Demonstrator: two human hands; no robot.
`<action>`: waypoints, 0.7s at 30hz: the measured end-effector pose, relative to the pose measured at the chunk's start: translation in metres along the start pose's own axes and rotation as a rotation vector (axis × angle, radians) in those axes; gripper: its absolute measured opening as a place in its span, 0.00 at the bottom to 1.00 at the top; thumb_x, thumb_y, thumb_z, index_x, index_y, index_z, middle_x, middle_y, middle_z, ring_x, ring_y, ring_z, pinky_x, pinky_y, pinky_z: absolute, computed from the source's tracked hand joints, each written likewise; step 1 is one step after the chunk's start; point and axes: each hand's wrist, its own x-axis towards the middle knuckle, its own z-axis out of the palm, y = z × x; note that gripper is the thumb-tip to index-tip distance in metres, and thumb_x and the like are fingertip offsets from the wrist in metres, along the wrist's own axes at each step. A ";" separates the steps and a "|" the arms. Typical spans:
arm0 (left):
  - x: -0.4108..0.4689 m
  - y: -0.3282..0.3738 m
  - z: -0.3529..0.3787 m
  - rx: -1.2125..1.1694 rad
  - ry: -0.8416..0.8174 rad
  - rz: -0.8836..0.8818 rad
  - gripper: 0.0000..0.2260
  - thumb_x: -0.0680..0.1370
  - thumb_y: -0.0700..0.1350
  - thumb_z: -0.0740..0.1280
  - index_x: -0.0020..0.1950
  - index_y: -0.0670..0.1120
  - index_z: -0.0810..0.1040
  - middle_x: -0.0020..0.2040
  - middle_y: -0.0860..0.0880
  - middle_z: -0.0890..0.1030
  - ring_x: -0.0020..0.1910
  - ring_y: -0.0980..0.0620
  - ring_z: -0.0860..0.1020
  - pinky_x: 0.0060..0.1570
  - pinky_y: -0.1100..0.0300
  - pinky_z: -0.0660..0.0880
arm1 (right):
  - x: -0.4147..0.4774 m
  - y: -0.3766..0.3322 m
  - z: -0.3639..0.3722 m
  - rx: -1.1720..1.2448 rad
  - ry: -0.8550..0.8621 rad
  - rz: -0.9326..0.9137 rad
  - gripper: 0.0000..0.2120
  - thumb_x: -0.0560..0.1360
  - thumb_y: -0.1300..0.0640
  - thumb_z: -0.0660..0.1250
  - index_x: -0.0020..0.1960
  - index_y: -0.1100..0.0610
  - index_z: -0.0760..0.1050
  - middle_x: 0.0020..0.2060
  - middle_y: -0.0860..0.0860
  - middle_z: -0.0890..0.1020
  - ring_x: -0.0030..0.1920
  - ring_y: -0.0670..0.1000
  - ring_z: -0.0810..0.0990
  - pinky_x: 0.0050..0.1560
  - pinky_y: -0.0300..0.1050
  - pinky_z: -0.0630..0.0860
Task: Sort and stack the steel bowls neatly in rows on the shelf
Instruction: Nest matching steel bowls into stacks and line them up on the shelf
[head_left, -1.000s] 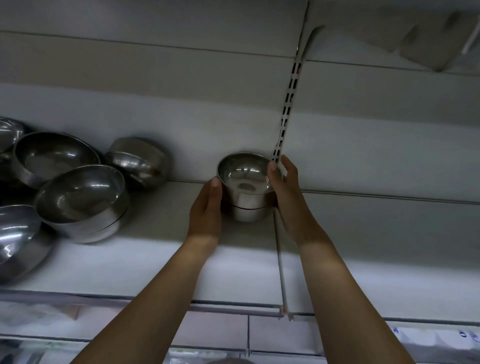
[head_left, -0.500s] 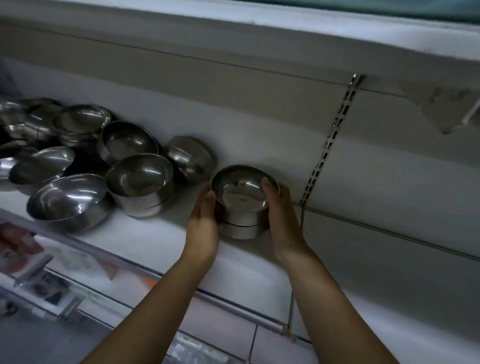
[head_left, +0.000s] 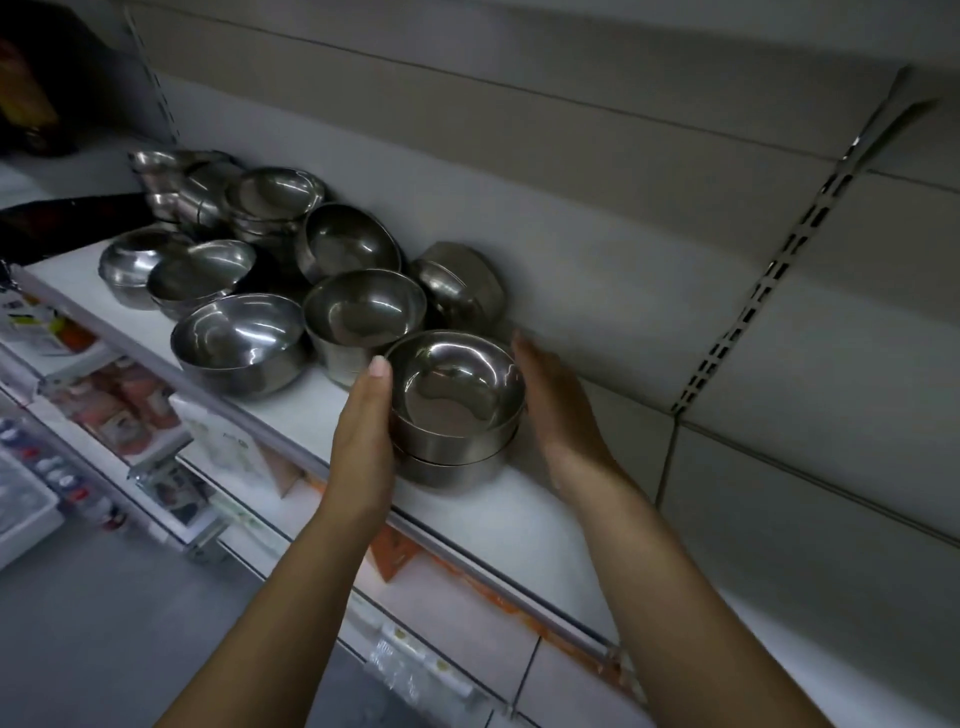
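Observation:
A short stack of two steel bowls (head_left: 457, 410) stands on the white shelf (head_left: 519, 514). My left hand (head_left: 363, 441) lies flat against the stack's left side with straight fingers. My right hand (head_left: 561, 405) is at its right side, fingers straight and blurred, just apart from the rim or barely touching. To the left sits a loose cluster of several more steel bowls (head_left: 363, 312), some nested, one tipped on its side (head_left: 460, 286) against the back wall.
The back panel carries a slotted upright (head_left: 753, 291) to the right. Right of the stack the shelf surface is bare white. Below the shelf edge hang packaged goods (head_left: 119, 405) on lower shelves. A dark object (head_left: 62, 218) juts in at far left.
The stack has slid left along the shelf, away from the slotted upright and up to the other bowls. My right hand has eased off the rim. The view swung left and down.

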 end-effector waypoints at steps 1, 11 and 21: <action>0.001 -0.002 0.000 0.030 -0.021 0.005 0.25 0.79 0.68 0.59 0.65 0.53 0.81 0.63 0.51 0.84 0.66 0.53 0.79 0.69 0.51 0.72 | 0.008 -0.006 -0.004 -0.025 0.022 -0.048 0.27 0.79 0.34 0.57 0.54 0.56 0.80 0.52 0.54 0.83 0.55 0.55 0.80 0.57 0.51 0.76; -0.002 -0.011 -0.005 0.096 -0.077 0.036 0.32 0.78 0.72 0.55 0.73 0.54 0.75 0.69 0.55 0.79 0.71 0.58 0.74 0.75 0.50 0.66 | 0.081 -0.044 0.004 -0.239 -0.056 -0.298 0.23 0.82 0.43 0.63 0.51 0.65 0.80 0.49 0.62 0.84 0.52 0.60 0.82 0.56 0.53 0.76; -0.011 -0.007 -0.006 0.222 -0.142 0.158 0.44 0.67 0.78 0.65 0.76 0.53 0.66 0.65 0.58 0.80 0.64 0.63 0.77 0.59 0.70 0.75 | 0.108 -0.021 0.018 -0.173 -0.110 -0.211 0.12 0.77 0.46 0.72 0.48 0.56 0.81 0.44 0.54 0.86 0.45 0.52 0.84 0.51 0.49 0.80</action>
